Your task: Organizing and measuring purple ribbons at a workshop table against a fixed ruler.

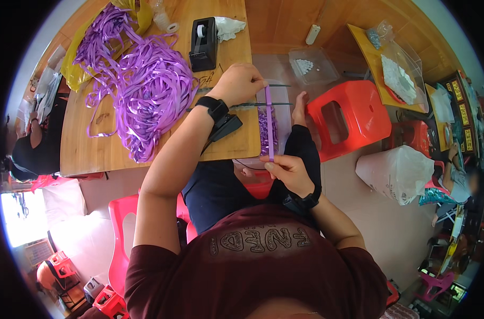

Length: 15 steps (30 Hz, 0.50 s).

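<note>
A short purple ribbon [269,119] is stretched taut between my hands, just off the table's right edge. My left hand [243,84] pinches its far end, and the near end is held between thumb and fingers of my right hand [288,173]. Two thin dark rods [282,104] stick out past the table edge, and the ribbon passes across them; whether it touches them I cannot tell. Under it stands a translucent bin [286,118] with purple ribbon pieces inside. A black device [225,127] sits beside my left wrist at the table edge.
A big tangle of purple ribbon [151,90] covers the wooden table [98,151], running into a yellow bag [72,69]. A black tape dispenser [203,50] stands farther back. Right of my leg are a red stool [353,114] and a white sack [396,173]. Other people sit at both sides.
</note>
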Each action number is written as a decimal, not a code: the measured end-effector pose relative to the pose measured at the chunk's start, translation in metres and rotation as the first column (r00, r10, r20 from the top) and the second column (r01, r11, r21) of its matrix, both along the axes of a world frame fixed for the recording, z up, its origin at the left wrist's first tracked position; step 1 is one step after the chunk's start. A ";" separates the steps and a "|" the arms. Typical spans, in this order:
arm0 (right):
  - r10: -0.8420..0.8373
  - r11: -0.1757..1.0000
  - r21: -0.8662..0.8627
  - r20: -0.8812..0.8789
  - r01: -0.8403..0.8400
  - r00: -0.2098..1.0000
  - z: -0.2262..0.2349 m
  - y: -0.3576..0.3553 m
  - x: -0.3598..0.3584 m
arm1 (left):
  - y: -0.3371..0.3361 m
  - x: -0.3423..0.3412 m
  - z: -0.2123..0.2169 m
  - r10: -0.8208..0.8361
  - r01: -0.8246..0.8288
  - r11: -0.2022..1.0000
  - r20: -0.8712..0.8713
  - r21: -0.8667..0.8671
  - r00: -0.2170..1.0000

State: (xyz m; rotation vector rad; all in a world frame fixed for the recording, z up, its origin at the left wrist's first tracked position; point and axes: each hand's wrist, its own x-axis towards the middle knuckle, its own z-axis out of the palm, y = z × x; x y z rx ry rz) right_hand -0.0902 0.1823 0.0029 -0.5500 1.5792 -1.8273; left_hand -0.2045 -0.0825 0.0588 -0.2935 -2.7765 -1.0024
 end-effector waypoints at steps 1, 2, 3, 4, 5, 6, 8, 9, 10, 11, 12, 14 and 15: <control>0.019 1.000 -0.002 -0.034 -0.019 0.999 0.009 -0.001 -0.001 | 0.000 0.000 0.001 0.000 0.000 1.000 0.000 -0.001 1.000; 0.018 1.000 -0.003 -0.034 -0.018 0.999 0.017 -0.001 -0.002 | 0.001 0.001 0.001 0.001 -0.002 1.000 -0.007 -0.016 1.000; 0.031 0.999 -0.037 -0.076 -0.034 0.997 0.025 0.000 -0.003 | 0.002 0.001 0.002 0.002 -0.002 1.000 -0.015 -0.029 1.000; 0.046 0.996 -0.072 -0.117 -0.054 0.992 0.034 0.000 -0.006 | 0.002 0.001 0.001 0.003 -0.003 1.000 -0.015 -0.029 1.000; 0.047 0.996 -0.072 -0.117 -0.056 0.992 0.043 0.002 -0.012 | 0.001 0.001 0.001 0.004 -0.004 1.000 -0.014 -0.021 1.000; 0.046 0.999 -0.019 -0.232 -0.051 0.972 0.053 0.005 -0.020 | 0.001 0.000 0.001 0.000 0.000 1.000 -0.014 -0.011 1.000; 0.026 0.999 0.049 -0.339 -0.009 0.940 0.078 -0.001 -0.032 | -0.002 0.003 -0.001 0.009 -0.009 1.000 -0.010 -0.008 1.000; 0.043 0.998 0.061 -0.394 -0.020 0.918 0.081 -0.002 -0.040 | -0.001 0.002 -0.001 0.007 -0.007 1.000 -0.012 -0.003 1.000; 0.061 0.997 0.073 -0.445 -0.031 0.893 0.082 -0.001 -0.045 | -0.001 0.001 -0.001 0.002 -0.002 1.000 -0.014 -0.002 1.000; 0.057 0.997 0.074 -0.447 -0.027 0.893 0.078 -0.002 -0.044 | 0.000 0.001 -0.001 -0.008 0.008 1.000 -0.009 -0.001 1.000; 0.076 0.997 0.054 -0.435 -0.058 0.897 0.068 -0.003 -0.042 | 0.000 -0.001 -0.002 -0.016 0.016 1.000 -0.004 0.000 1.000; 0.093 0.994 -0.025 -0.257 -0.103 0.962 0.055 -0.006 -0.027 | -0.001 0.000 -0.001 -0.014 0.014 1.000 -0.013 0.012 1.000; 0.079 0.997 0.000 -0.159 -0.080 0.984 0.044 -0.004 -0.019 | 0.000 0.000 -0.001 -0.014 0.014 1.000 -0.022 0.020 1.000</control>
